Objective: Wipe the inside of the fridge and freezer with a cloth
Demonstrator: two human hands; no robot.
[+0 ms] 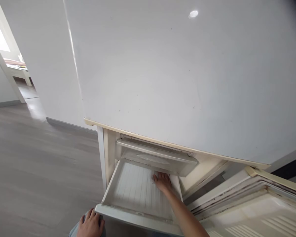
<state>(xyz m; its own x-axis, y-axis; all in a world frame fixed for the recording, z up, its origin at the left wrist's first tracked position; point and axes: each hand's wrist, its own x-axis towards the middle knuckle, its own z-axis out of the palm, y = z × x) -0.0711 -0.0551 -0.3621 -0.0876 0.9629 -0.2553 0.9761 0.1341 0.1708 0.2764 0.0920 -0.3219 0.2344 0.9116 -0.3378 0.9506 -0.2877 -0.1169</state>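
A white drawer (135, 210) with a ribbed bottom is pulled out from a small off-white upright freezer (110, 154). My right hand (162, 181) reaches over the drawer's right side into its back part. Its fingers are spread, and the fingertips lie near the back of the ribbed floor; whether they press on it I cannot tell. Beside the drawer's front left corner, my left hand (90, 223) rests palm down on light blue cloth (74, 229), fingers apart and holding nothing. Above the drawer sits a second compartment with a clear, whitish front flap (158, 153).
The freezer door (256, 210) stands swung wide at the right, with grime along its seal. Behind the freezer rises a white wall (162, 72). Grey wood-look floor (39, 171) spreads out on the left, leading to a bright doorway (32, 98).
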